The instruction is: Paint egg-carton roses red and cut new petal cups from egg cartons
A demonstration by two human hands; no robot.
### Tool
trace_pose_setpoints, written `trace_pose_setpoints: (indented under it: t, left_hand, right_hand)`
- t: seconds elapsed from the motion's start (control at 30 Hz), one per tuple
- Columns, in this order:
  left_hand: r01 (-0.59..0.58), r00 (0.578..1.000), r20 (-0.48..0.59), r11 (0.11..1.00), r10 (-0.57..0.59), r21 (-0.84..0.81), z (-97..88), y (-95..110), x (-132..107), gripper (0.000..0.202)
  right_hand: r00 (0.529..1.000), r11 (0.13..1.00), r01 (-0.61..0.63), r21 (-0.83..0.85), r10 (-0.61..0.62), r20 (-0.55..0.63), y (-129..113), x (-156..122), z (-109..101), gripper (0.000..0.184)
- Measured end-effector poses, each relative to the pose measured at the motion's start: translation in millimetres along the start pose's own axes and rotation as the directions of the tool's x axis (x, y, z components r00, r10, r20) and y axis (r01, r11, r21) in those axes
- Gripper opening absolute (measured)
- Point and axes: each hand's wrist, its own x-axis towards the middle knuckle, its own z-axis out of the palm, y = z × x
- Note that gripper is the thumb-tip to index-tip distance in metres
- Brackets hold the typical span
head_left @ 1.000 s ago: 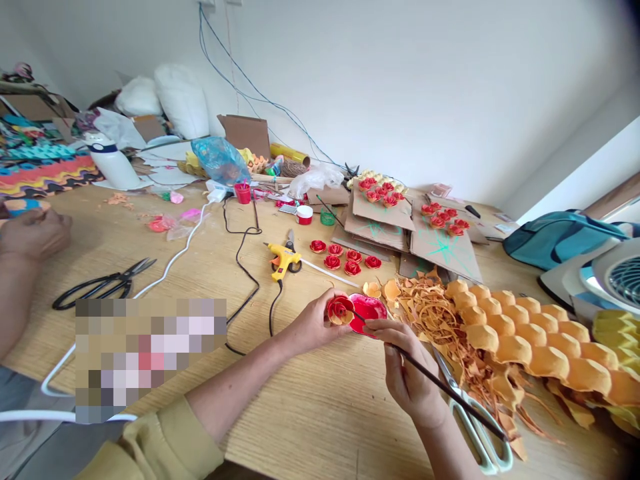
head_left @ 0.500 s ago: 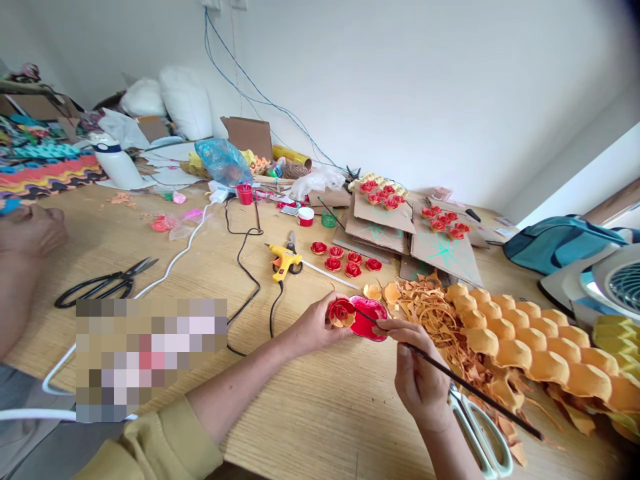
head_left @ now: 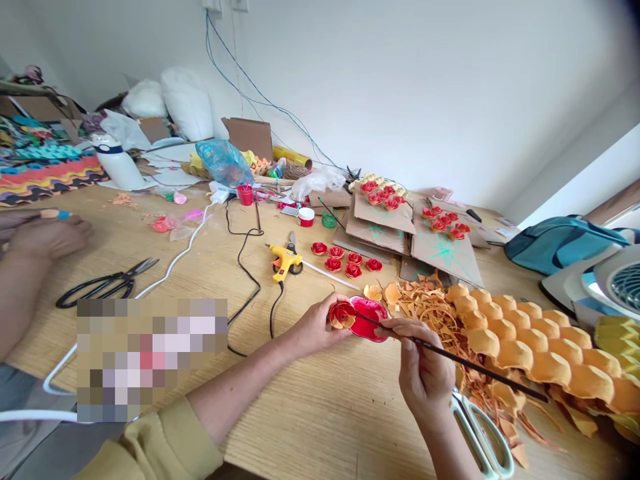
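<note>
Bare table (head_left: 320,420) lies open at lower centre. On the right, the brush (head_left: 480,370) slants over egg tray (head_left: 540,347), scraps (head_left: 430,308) and white scissors (head_left: 469,412) (a crowded edge). Centre-left, a black cable (head_left: 259,287) loops past the glue gun (head_left: 283,259).

Red rose (head_left: 342,314), red paint dish (head_left: 369,319) — yellow glue gun (head_left: 283,260), orange egg tray (head_left: 540,348).

Bright, even daylight; soft shadows; wide-angle bending at edges; dark corner vignette top right; pixelated patch lower left.
</note>
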Motion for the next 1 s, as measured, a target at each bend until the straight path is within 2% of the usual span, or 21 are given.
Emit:
trace_pose_setpoints:
  t: [0.13,0.23,0.33,0.47,0.6,0.7,0.83,1.0]
  left_hand:
    - [0.009,1.0,-0.001,1.0,-0.009,0.006,0.1,1,0,0.045]
    - [0.004,1.0,0.012,1.0,-0.004,-0.019,0.4,3,-2,0.045]
    - [-0.021,1.0,0.015,0.999,0.022,-0.04,0.5,2,-2,0.044]
    - [-0.025,0.999,-0.033,0.999,0.024,-0.022,0.8,-2,1,0.044]
    - [-0.049,0.996,-0.08,0.997,0.044,-0.063,1.3,-7,4,0.042]
    - [-0.068,0.994,-0.091,0.995,0.062,-0.068,0.5,-8,6,0.045]
    - [-0.022,0.993,-0.121,0.997,0.012,-0.077,-2.1,-8,6,0.048]
    - [0.05,0.986,-0.147,0.987,-0.073,-0.15,-6.0,-6,8,0.046]
  right_hand:
    - [1.0,0.998,-0.004,0.063,0.005,-0.028,0,-2,0,0.02]
    - [1.0,0.997,0.002,0.076,-0.002,0.006,0,-3,1,0.02]
    - [0.999,0.999,0.02,0.031,-0.021,0.028,2,-2,-2,0.017]
    - [1.0,0.999,0.018,-0.038,-0.018,0.012,7,-3,-5,0.012]
    - [0.999,0.996,-0.022,-0.082,0.018,-0.051,9,-5,-7,0.011]
    - [0.996,0.983,-0.056,-0.174,0.042,-0.084,9,-5,-8,0.011]
    - [0.995,0.952,-0.096,-0.292,0.084,-0.052,7,0,-9,0.012]
    - [0.994,0.936,-0.106,-0.336,0.109,-0.008,13,0,-9,0.011]
